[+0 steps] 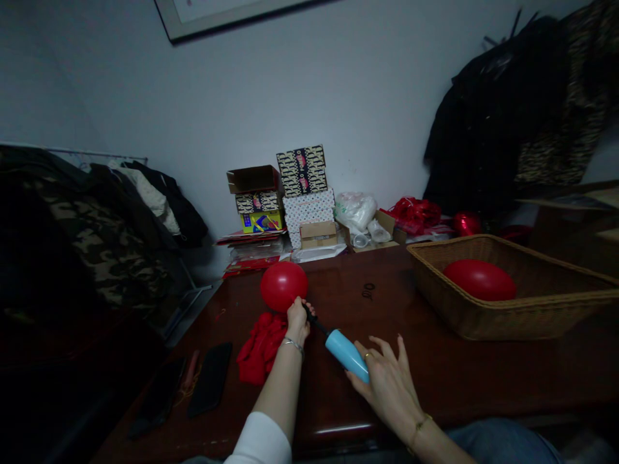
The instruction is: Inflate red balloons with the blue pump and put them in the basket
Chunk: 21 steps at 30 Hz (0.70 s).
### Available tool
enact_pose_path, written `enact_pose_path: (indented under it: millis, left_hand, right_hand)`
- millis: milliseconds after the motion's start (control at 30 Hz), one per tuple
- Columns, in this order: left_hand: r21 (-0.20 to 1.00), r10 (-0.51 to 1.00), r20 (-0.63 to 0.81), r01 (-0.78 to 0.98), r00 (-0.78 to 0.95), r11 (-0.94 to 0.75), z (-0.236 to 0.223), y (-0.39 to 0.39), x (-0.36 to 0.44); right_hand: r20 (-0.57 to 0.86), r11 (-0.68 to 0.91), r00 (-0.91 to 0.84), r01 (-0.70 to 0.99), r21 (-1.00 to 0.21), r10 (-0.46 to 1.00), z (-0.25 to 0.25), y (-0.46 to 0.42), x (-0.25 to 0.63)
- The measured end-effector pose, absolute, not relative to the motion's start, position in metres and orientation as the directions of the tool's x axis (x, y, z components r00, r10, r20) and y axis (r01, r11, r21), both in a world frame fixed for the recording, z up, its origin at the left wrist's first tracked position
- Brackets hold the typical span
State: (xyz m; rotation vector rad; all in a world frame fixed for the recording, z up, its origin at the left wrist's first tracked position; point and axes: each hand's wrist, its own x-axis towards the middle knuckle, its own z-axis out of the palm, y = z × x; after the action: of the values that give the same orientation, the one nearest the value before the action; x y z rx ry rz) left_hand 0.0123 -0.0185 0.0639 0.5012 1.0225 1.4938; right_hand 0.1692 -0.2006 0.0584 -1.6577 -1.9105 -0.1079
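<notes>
A round, inflated red balloon sits at the far side of the bunched fingers of my left hand. Those fingers are closed around its neck and the black end of a balloon pump. The pump has a light-blue barrel and a black rod, and slants down toward me. My right hand holds the near end of the barrel between thumb and index finger, its other fingers spread. Beside my left wrist lies a pile of limp red balloons. My left hand hides the balloon's mouth.
A wicker basket at the right holds another inflated red balloon. Dark coiled ties lie mid-table. A black phone-like slab is at the left. Stacked boxes and plastic bags line the wall.
</notes>
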Motion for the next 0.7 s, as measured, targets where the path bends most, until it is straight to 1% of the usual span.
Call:
enact_pose_path:
  millis: [133,333,467,700]
  left_hand:
    - [0.818,0.944,-0.240,-0.571,-0.227,0.071,0.068,-0.015,0.007]
    - [0.820,0.944,-0.227,-0.570,-0.241,0.052,0.071,-0.017,0.008]
    - [0.812,0.946,-0.237,-0.579,-0.221,0.068,0.071,-0.020,0.013]
    - [0.820,0.949,-0.240,-0.566,-0.205,0.085,0.070,-0.026,0.024]
  right_hand:
    - [0.467,0.214,-0.039,0.920,-0.329,0.884,0.059,-0.214,0.180]
    - [0.488,0.221,-0.043,0.923,-0.315,0.872,0.062,-0.220,0.181]
    - [0.491,0.203,-0.019,0.924,-0.325,0.871,0.067,-0.213,0.173]
    - [0.502,0.197,-0.023,0.935,-0.295,0.865,0.074,-0.187,0.152]
